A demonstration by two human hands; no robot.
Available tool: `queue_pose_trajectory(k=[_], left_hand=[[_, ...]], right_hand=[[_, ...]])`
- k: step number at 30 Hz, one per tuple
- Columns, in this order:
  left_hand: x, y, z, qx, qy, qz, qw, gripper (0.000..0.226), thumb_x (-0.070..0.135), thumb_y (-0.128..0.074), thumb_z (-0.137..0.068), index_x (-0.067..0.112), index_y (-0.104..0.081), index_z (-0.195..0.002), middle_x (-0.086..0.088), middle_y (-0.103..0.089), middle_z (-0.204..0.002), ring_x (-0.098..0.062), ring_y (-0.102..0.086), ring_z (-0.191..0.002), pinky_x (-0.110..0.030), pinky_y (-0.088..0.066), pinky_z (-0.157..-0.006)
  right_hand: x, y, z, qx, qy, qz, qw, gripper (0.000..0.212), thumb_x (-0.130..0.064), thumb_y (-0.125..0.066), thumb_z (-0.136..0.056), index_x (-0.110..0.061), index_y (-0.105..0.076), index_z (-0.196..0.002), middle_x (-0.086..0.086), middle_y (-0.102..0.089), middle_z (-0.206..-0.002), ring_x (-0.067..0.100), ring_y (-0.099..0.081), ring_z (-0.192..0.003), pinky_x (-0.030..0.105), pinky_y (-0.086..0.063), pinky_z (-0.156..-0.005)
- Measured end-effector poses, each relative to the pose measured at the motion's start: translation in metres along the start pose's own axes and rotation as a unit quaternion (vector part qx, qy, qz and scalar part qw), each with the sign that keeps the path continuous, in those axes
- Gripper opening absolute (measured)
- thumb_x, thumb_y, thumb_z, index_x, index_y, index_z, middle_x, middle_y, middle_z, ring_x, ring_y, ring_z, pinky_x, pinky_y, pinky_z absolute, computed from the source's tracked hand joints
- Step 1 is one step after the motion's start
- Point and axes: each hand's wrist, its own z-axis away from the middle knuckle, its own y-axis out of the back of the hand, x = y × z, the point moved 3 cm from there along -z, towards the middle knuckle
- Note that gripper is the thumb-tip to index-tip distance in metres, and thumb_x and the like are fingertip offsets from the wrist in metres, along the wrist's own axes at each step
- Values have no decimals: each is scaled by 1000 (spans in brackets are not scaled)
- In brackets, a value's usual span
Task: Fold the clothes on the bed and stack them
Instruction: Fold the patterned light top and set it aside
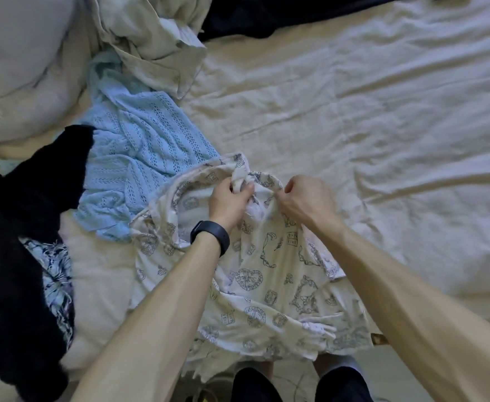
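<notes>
Head: garment (267,288), left grip (228,203), right grip (304,198)

Left hand (228,203), black wristband (210,236): grips bunched top edge of white printed garment (267,285).
Right hand (303,198): pinches same edge, just beside.
Light-blue knit (133,158): left of grip, touching garment.
Dark garment (20,227): farther left.
Cream sheet (383,126): right of grip, wrinkled.

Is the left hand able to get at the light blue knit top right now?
Probably yes, but not freely: the left hand grips the printed white garment. The light blue knit top lies mostly uncovered just beside it, with nothing between.
</notes>
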Motion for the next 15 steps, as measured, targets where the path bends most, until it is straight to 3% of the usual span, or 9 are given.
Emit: queue_pose_trajectory(k=[2, 4, 7, 9, 11, 13, 15], left_hand=[[2, 2, -2, 24, -10, 29, 999, 13, 37, -71, -91, 33, -61, -84, 15, -67, -85, -5, -64, -83, -27, -49, -69], [-1, 4, -4, 32, -11, 39, 999, 14, 36, -70, -92, 36, -59, -84, 21, -63, -82, -1, -60, -79, -23, -46, -65], [-8, 5, -8, 19, 1, 39, 999, 16, 33, -70, -92, 29, -63, -106, 21, -63, -91, -12, -64, -95, -26, -48, -80], [-8, 6, -8, 8, 14, 45, 999, 44, 37, -71, -91, 19, -59, -130, 7, -67, -116, -20, -62, -114, -33, -49, -95], [-9, 4, -9, -9, 18, 55, 998, 67, 43, -73, -89, 16, -48, -144, -3, -59, -138, -23, -56, -125, -38, -46, -105], [-9, 0, -8, -31, 23, 64, 997, 73, 43, -76, -86, 16, -45, -146, -3, -57, -141, -21, -55, -125, -37, -46, -105], [-10, -4, -9, -36, 26, 46, 998, 62, 39, -77, -85, 19, -51, -138, 4, -62, -130, -19, -58, -120, -29, -48, -95]], right_hand=[[7, 9, -13, -9, -29, -53, 998, 20, -21, -58, -83, -10, -72, -75, 15, -71, -78, 38, -68, -83, 38, -56, -68], [22, 13, -23, -35, -75, -192, 978, 20, -12, -57, -83, -19, -73, -72, 10, -75, -81, 32, -73, -87, 46, -61, -81], [42, 12, -25, -9, -91, -300, 950, 21, -10, -59, -92, -26, -70, -85, 3, -77, -95, 26, -71, -97, 50, -56, -97], [45, 12, -18, 58, -77, -261, 960, 11, -28, -58, -94, -29, -63, -84, -8, -72, -89, 23, -69, -94, 42, -54, -86], [36, 10, -6, 84, -58, -167, 981, 39, -62, -53, -89, -28, -56, -72, -14, -63, -70, 17, -65, -75, 32, -43, -64], [18, 0, 8, 35, -33, -62, 997, 70, -88, -43, -81, -23, -47, -55, -13, -50, -49, 14, -50, -48, 26, -32, -49], [4, -15, 20, -38, -14, 54, 998, 75, -90, -44, -81, -20, -44, -53, -5, -48, -50, 17, -49, -47, 25, -35, -48]])
